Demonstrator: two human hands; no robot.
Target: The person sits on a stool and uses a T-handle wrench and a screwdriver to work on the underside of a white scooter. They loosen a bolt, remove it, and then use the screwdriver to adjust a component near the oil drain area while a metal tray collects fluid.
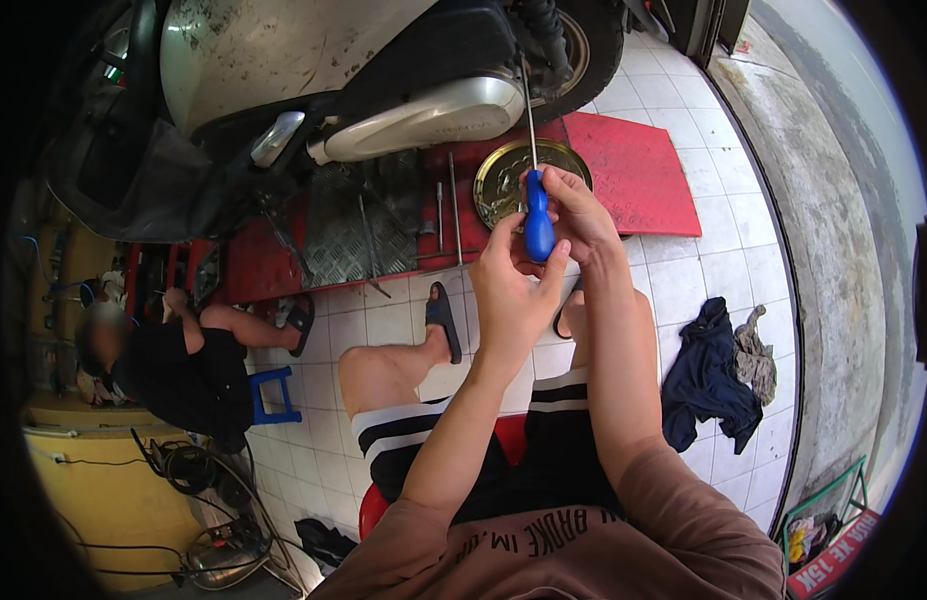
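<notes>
A screwdriver with a blue handle (540, 238) and a long thin metal shaft points away from me, toward the scooter's rear wheel (590, 70). My left hand (511, 290) is closed about the lower part of the handle, thumb against its butt end. With its fingers, my right hand (588, 222) grips the handle near the shaft. Past my hands, a round gold-coloured tray (486, 185) rests on the red platform, small parts lying in it. The shaft crosses above this tray; whether the tip touches anything by the wheel I cannot tell.
The scooter (423, 118) stands over a red platform (638, 180) holding several long-handled tools (455, 215). At the left a person in black (183, 370) sits by a blue stool (275, 395). Dark cloths (708, 370) lie on the tiles; a compressor (223, 555) with hoses stands lower left.
</notes>
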